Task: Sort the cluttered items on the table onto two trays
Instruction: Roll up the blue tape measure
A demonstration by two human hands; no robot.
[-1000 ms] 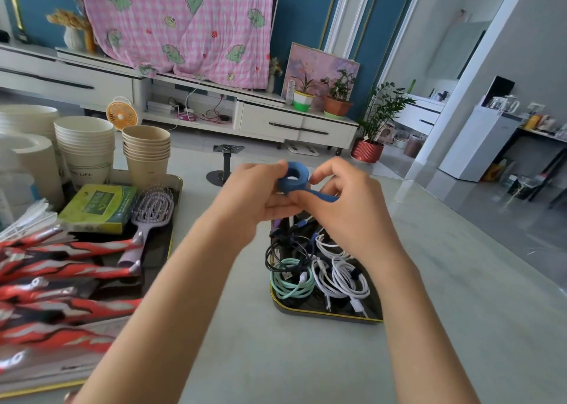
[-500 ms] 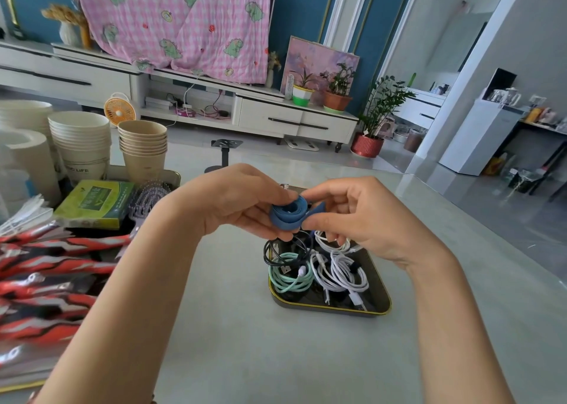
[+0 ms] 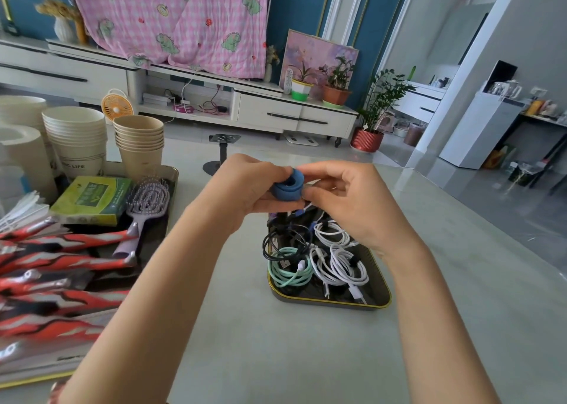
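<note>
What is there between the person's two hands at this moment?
In the head view, a blue rolled band sits between the left hand and the right hand. Both hands pinch it by its sides, with no gap left.

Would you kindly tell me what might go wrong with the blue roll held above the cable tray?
The blue roll, pinched between the left hand and right hand, may uncoil if either lets go. The small tray is crowded with cables, so it could roll off onto the table.
</note>
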